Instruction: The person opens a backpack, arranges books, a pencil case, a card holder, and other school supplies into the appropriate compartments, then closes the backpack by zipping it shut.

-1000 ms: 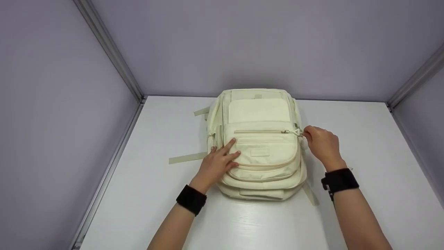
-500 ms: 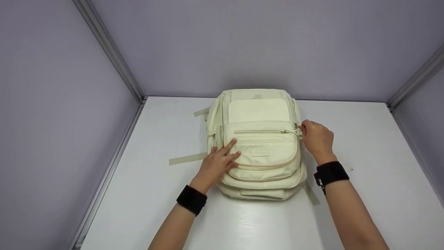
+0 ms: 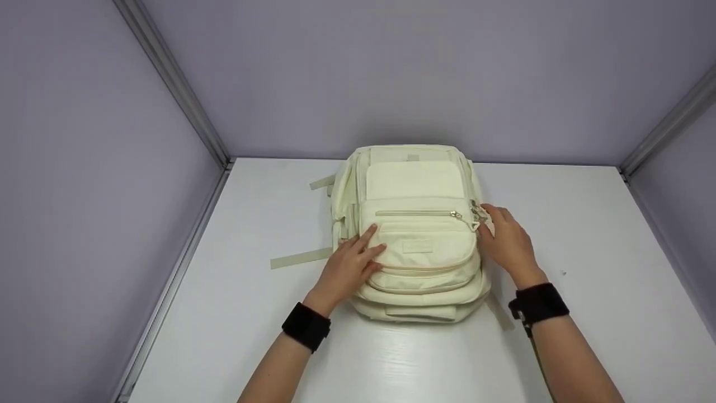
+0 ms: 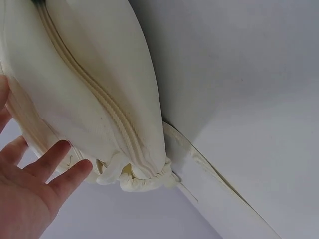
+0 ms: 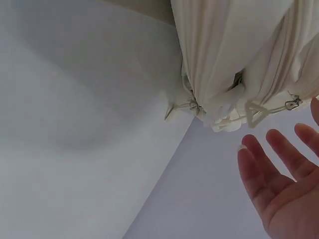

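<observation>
A cream backpack lies front side up on the white table. My left hand rests on the left edge of its front pocket, fingers spread and straight. At the bag's right side is my right hand, fingers loosely bent, close to the metal zipper hardware. Seen from the right wrist, the fingers are apart with nothing between them. A triangular zipper pull hangs just beyond the fingertips, and a second pull dangles farther left. Across the front runs a horizontal zipper, its slider at the right end.
Webbing straps stick out from the bag's left side, and one strap trails at the lower right. Grey-lilac panels stand behind and at both sides of the table. A tiny pale speck lies right of the bag.
My right hand's pinching fingers have loosened and come away from the zipper hardware. The front zipper's pull now slants downward. My left hand has stayed in place.
</observation>
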`<state>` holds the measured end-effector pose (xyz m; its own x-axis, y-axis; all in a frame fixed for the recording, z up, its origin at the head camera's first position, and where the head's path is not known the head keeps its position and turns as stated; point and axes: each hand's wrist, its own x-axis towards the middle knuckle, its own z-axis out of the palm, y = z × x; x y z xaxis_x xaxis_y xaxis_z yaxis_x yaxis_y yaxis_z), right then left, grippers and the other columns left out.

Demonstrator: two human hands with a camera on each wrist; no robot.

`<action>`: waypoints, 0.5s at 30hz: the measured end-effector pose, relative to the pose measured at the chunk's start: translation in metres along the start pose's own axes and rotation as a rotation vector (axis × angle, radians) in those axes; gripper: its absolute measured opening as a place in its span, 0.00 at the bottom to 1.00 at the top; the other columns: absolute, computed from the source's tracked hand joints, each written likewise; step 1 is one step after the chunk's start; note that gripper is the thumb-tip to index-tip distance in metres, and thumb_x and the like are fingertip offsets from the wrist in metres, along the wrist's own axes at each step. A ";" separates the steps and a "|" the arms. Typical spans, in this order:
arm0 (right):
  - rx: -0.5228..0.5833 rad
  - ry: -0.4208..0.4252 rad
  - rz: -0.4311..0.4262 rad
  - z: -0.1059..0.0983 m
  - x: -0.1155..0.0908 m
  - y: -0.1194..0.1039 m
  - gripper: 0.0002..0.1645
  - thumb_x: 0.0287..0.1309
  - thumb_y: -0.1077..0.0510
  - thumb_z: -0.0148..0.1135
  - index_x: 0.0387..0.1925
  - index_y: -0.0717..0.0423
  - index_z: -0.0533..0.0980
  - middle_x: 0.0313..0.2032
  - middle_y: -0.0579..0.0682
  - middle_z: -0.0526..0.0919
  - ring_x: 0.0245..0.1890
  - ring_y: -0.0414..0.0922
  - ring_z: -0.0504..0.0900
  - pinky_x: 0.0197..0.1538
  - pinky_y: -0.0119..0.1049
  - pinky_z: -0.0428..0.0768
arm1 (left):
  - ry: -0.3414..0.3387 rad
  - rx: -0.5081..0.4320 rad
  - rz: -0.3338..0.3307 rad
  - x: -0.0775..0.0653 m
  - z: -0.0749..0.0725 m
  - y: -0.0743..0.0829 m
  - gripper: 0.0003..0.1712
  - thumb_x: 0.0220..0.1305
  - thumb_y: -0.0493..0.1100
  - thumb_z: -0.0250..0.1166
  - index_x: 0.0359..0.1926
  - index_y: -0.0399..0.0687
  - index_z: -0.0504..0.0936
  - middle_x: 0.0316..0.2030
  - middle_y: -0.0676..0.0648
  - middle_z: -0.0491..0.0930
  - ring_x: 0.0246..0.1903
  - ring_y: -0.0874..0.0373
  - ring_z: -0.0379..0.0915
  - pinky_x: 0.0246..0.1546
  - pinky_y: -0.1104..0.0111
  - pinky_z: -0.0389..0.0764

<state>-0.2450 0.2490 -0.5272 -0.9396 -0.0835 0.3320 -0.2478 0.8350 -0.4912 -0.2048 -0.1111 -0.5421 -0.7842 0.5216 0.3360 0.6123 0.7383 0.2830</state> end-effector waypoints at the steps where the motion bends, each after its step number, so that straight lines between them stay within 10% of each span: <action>1: 0.024 -0.021 0.014 0.000 -0.006 -0.001 0.28 0.71 0.52 0.54 0.67 0.58 0.66 0.59 0.66 0.71 0.51 0.66 0.76 0.46 0.63 0.73 | 0.002 -0.017 -0.014 0.000 0.000 0.001 0.28 0.69 0.55 0.59 0.67 0.55 0.74 0.75 0.45 0.52 0.64 0.41 0.64 0.61 0.47 0.67; 15: 0.141 -0.435 0.083 -0.002 -0.064 -0.038 0.48 0.68 0.35 0.52 0.78 0.41 0.42 0.73 0.72 0.39 0.65 0.75 0.57 0.59 0.70 0.62 | -0.134 -0.254 -0.276 0.000 -0.002 0.014 0.44 0.67 0.64 0.59 0.77 0.59 0.53 0.76 0.37 0.30 0.69 0.37 0.52 0.57 0.52 0.72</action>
<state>-0.1753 0.2240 -0.5278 -0.9618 -0.2656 -0.0669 -0.1694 0.7688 -0.6167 -0.1964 -0.1013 -0.5366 -0.9185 0.3822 0.1014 0.3693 0.7377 0.5652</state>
